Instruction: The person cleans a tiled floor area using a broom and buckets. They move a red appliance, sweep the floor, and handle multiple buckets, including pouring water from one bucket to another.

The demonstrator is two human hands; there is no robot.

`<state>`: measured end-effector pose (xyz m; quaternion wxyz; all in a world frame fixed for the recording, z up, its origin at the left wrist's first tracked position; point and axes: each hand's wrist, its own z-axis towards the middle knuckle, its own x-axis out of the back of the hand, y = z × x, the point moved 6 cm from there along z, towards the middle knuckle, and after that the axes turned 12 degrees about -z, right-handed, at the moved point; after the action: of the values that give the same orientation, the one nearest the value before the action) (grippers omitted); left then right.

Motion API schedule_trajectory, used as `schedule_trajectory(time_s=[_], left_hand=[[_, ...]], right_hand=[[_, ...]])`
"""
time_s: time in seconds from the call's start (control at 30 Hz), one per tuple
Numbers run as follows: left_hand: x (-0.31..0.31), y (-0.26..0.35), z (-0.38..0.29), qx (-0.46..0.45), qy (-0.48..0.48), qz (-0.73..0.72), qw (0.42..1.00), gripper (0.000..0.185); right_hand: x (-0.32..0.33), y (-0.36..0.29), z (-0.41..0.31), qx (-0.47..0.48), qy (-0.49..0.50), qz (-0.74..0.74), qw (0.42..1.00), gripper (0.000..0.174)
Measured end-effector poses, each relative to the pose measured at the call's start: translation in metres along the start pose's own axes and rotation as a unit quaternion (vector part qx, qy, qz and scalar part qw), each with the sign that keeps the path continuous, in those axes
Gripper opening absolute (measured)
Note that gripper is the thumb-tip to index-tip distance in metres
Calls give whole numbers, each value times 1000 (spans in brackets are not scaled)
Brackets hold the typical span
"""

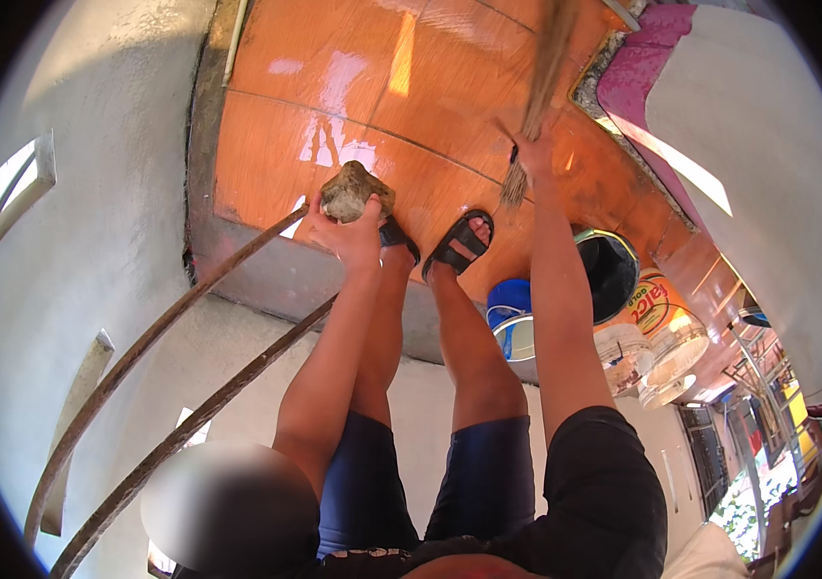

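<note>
A rough grey-brown stone (354, 192) rests in my left hand (349, 235), gripped between the thumb and fingers, above the wet orange tiled floor (447, 108) and close to one sandal. My right hand (535, 155) is closed around a bundle of thin bristles or sticks, seemingly a stick broom (552, 65). The bundle stretches from the top edge of the picture down past my fist, one end fanning out over the tiles. Both feet wear black sandals (463, 242).
Beside my right arm stand a blue bucket (508, 298), a black bucket (610, 271) and several used paint pails (675, 329). Two long brown poles (186, 289) lean at the left near a grey plastered wall (114, 181). A purple-edged wall (635, 79) borders the floor at right.
</note>
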<state>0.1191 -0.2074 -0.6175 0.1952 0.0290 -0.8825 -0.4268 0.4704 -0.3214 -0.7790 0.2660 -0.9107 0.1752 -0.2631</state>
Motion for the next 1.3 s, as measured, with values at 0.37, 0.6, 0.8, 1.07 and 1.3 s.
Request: schedule_trajectory(time_s=[0.37, 0.6, 0.8, 1.07, 1.3], left_hand=[[37, -18, 11, 47, 83, 78, 992, 85], [38, 9, 6, 22, 98, 125, 987, 84], [33, -13, 4, 48, 90, 121, 987, 83], [24, 46, -66, -10, 35, 122, 992, 84], [38, 71, -97, -35, -2, 238, 971, 87]], right_hand=[[-188, -53, -70, 327, -250, -437, 800, 87], [-24, 2, -48, 41, 17, -105, 993, 69], [46, 20, -59, -62, 22, -74, 995, 55], [17, -83, -196, -49, -98, 185, 977, 43], [36, -52, -99, -147, -143, 477, 855, 28]])
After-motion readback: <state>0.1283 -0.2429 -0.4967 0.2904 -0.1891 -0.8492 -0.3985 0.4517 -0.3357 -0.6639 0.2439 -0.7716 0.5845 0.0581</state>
